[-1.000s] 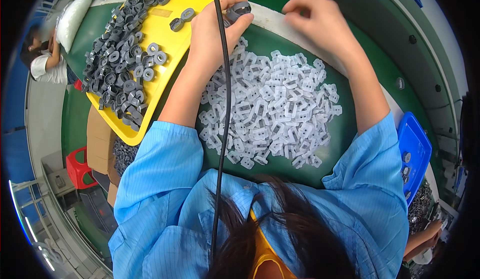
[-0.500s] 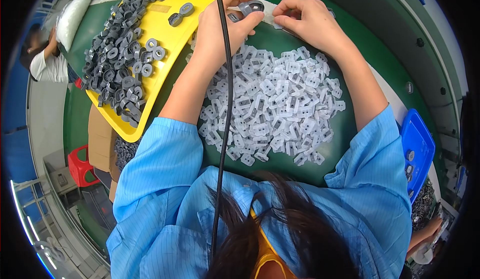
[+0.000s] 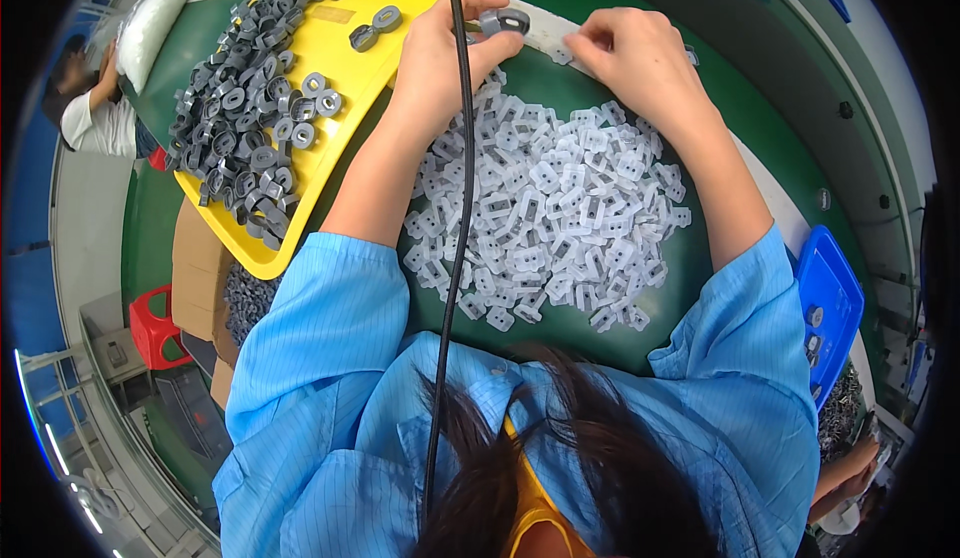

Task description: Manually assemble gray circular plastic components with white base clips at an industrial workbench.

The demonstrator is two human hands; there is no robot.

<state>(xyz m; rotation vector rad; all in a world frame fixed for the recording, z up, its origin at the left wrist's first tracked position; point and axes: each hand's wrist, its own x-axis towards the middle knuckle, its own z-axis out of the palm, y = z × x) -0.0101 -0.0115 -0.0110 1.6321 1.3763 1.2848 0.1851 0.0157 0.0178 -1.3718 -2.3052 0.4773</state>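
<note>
My left hand (image 3: 440, 53) is closed at the far side of the table, pinching a dark grey oval plastic ring (image 3: 506, 22) between thumb and fingers. Across a small gap, my right hand (image 3: 645, 63) has its fingers curled and thumb and fingertips drawn together. Just by those fingertips is a small translucent plastic piece (image 3: 562, 56); whether they grip it or it lies on the pale table edge, I cannot tell. Between my forearms a wide heap of translucent plastic pieces (image 3: 545, 208) covers the green tabletop (image 3: 400, 303).
A yellow tray (image 3: 345, 68) of grey rings (image 3: 240, 108) stands at the left. A blue tray (image 3: 840, 288) with several parts is at the right. A black cable (image 3: 465, 158) hangs across the view. A cardboard box (image 3: 200, 278) and red stool (image 3: 155, 326) are lower left.
My right hand has drawn slightly right and nearer, widening the gap from my left hand. The left still holds the grey ring, now turned a little. The whole view has shifted slightly.
</note>
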